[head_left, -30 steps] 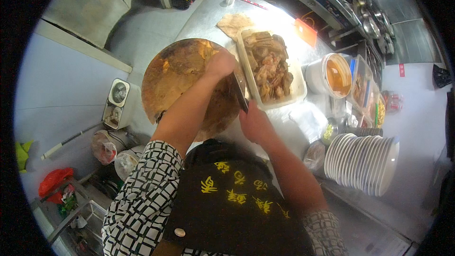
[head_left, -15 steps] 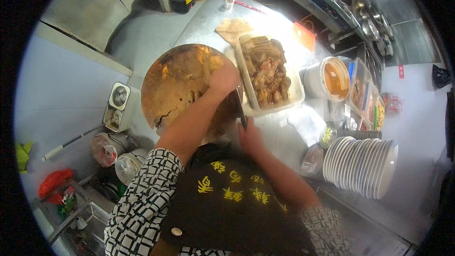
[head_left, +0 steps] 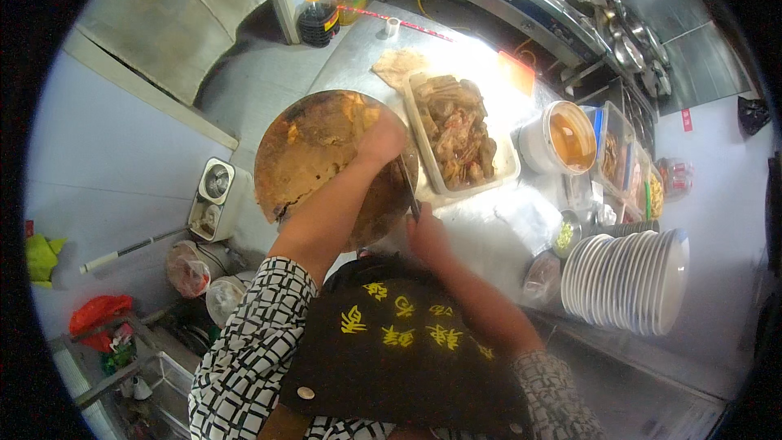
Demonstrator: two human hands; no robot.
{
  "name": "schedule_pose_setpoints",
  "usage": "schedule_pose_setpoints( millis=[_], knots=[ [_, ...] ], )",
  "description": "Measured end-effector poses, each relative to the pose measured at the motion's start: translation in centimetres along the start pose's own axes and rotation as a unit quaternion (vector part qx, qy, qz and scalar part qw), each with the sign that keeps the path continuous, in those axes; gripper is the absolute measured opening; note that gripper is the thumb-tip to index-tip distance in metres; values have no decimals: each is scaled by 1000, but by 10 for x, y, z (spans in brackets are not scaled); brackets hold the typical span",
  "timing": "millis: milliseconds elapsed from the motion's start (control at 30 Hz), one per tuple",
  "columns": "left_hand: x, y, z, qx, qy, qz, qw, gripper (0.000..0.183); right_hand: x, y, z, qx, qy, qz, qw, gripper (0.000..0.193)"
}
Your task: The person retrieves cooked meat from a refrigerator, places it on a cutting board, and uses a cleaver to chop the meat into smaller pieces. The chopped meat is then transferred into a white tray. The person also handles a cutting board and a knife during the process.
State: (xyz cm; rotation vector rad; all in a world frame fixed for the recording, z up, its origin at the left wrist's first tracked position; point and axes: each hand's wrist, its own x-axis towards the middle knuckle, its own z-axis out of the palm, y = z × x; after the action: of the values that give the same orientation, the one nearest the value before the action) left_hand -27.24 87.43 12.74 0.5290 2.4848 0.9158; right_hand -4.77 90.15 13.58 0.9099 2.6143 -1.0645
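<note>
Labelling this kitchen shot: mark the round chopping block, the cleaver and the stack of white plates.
round chopping block (head_left: 314,151), head view, on its bare brown top left of the forearm.
cleaver (head_left: 410,191), head view, on the blade above the right hand.
stack of white plates (head_left: 627,281), head view, on the plate rims.

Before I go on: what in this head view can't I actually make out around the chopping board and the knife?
- What the left hand presses on the round wooden chopping board: covered by the hand itself.
- The knife blade: only a thin dark edge shows.
- The right hand fingers on the handle: hidden under the hand.
- Near part of the board: behind the left forearm.
- Food in the white tray: too small to identify.
</note>
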Motion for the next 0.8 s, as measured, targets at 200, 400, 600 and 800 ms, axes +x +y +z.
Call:
schedule_pose_setpoints(
  millis=[200,400,600,800],
  knots=[
    [-66,-31,24,-25,143,171,975,31,5,5,6,-9,12,18,1000,31],
    [-95,-41,33,-35,74,93,992,28,7,12,7,-1,16,-15,1000,32],
    [-93,-57,37,-81,152,135,976,31,6,0,4,-14,13,12,1000,32],
    [-88,-44,35,-40,92,93,991,35,6,6,3,2,25,-26,999,35]
  ],
)
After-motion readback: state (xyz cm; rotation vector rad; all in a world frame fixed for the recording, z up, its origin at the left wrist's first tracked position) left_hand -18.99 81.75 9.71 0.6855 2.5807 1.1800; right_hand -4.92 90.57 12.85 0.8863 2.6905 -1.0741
